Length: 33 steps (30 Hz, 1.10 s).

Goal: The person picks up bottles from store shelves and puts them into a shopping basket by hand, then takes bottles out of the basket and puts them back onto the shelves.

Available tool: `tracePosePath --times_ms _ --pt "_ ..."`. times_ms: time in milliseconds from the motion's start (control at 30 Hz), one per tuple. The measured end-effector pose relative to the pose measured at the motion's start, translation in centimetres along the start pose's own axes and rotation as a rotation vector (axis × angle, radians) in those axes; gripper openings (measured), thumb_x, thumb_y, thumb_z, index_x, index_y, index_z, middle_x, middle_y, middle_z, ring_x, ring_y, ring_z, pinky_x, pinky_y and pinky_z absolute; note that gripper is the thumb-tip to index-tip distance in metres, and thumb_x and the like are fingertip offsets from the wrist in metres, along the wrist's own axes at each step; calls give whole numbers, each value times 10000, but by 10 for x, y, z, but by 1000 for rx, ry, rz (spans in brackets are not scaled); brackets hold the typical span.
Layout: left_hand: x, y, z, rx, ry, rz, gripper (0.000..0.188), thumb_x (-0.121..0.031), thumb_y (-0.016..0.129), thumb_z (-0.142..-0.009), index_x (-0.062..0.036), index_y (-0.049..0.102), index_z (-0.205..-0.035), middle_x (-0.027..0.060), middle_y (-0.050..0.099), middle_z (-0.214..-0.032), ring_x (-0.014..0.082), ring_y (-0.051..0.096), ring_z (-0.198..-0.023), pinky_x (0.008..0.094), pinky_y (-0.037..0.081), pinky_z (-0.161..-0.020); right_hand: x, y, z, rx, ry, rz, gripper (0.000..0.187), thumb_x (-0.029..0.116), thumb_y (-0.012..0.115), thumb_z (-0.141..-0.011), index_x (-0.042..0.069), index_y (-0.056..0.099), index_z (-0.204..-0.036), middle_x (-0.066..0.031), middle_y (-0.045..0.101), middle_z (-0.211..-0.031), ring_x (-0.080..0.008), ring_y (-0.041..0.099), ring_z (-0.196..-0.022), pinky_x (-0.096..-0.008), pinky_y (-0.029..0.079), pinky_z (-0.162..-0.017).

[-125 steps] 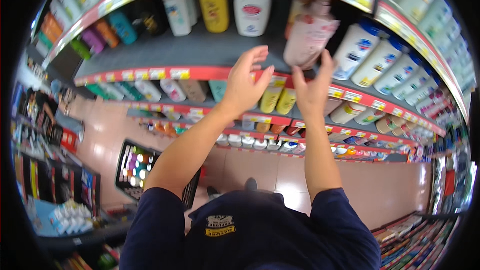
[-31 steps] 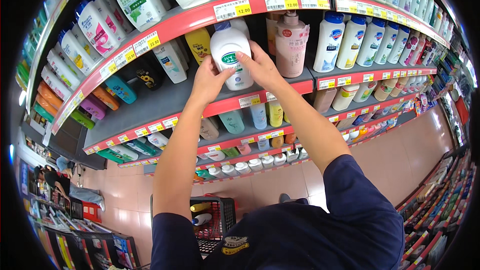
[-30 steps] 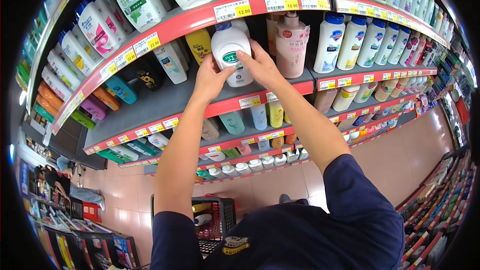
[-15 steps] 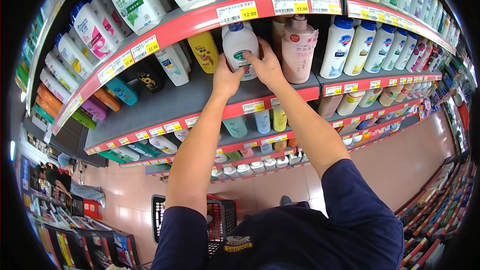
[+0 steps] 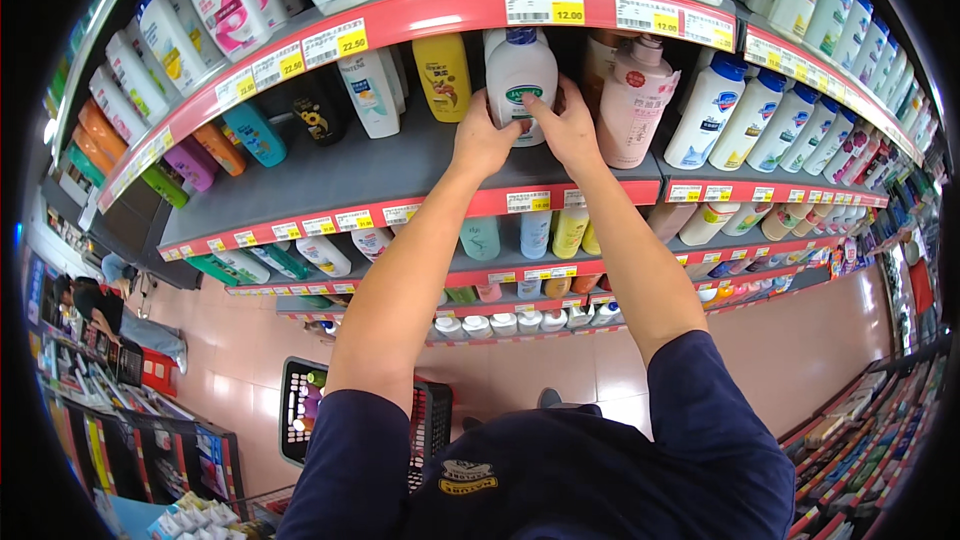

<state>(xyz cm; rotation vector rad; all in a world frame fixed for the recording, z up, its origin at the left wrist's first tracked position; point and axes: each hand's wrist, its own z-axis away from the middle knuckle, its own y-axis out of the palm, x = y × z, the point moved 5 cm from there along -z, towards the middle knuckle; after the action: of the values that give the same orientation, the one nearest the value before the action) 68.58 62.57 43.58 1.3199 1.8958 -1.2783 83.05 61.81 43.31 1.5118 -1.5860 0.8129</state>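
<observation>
A: What is at the centre of the shot?
B: A white bottle (image 5: 522,70) with a blue cap and a green oval label, upright at upper centre of the frame, beneath the red-edged upper shelf (image 5: 440,8).

A: And the grip?
B: Clamped on the bottle from both sides: the left hand (image 5: 485,143) on its left flank, the right hand (image 5: 570,130) on its right, thumbs laid across the front. Whether its base touches the grey shelf (image 5: 400,168) below cannot be told.

A: Its neighbours?
B: A yellow bottle (image 5: 443,78) stands near on the left; a pink pump bottle (image 5: 637,105) stands just beside the right hand. Farther right in the frame, white bottles (image 5: 705,118) with blue caps line up along the shelf.

A: Below and beyond?
B: A dark basket (image 5: 432,425) at lower centre-left, partly hidden by the left arm, with bottles (image 5: 309,406) inside. At the far left edge of the frame, another person (image 5: 95,302) in a dark top appears beside a red basket (image 5: 158,370).
</observation>
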Motion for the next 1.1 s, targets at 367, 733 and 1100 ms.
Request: tracePosePath --times_ms 367,733,1100 --pt "28 -115 202 -365 61 144 265 -33 685 -838 -2 600 -1087 122 619 -1069 195 643 -922 286 538 -728 58 38 148 -114 -169 286 308 62 618 -894 -13 551 -1186 -133 590 -1176 -203 568 -1101 -335 447 -946" --pt "263 -199 628 -220 -1294 -539 351 -188 681 -802 -43 560 -1099 238 574 -1088 397 591 -1019 475 482 -881 -91 221 427 1440 92 282 470 147 653 -843 48 513 -1281 -162 509 -1340 -330 497 -1240 -401 409 -1033" --pt "303 -219 629 -112 -1094 -691 623 -108 724 -739 -93 458 -1302 177 539 -1181 368 573 -1062 444 504 -882 -133 238 499 1786 24 571 498 194 653 -835 38 508 -1285 -168 508 -1339 -331 453 -1273 -430 390 -1043"
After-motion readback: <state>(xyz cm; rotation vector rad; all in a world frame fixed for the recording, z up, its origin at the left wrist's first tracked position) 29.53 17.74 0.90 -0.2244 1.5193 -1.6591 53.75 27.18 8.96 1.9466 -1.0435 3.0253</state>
